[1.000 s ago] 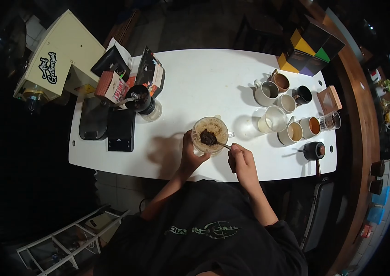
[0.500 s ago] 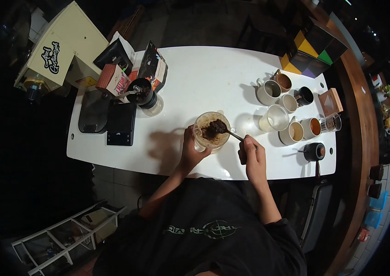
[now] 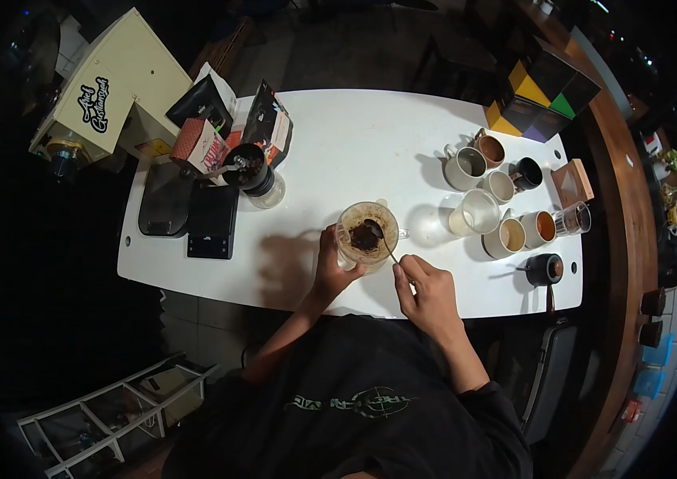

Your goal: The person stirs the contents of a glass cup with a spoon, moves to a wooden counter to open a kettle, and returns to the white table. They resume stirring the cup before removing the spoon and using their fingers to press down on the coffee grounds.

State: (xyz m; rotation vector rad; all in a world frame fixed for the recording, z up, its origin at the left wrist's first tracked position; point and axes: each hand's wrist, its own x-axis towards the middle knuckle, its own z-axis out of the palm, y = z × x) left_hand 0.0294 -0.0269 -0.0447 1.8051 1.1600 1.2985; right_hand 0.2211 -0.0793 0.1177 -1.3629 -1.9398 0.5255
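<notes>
My left hand is wrapped round the lower left side of a clear vessel near the table's front edge. Dark coffee grounds lie inside it, and more cling to its walls. Pinched in my right hand is a thin spoon, tilted so that its bowl rests in the grounds. The lower part of the vessel is partly hidden by my left fingers.
On the white table, a hand grinder, coffee bags and a black scale stand left. Several cups, a glass jug and a small dark pot stand right.
The spoon has gone down into the vessel, and the heap of grounds on it no longer shows. My right hand has moved left and slightly down, and turned.
</notes>
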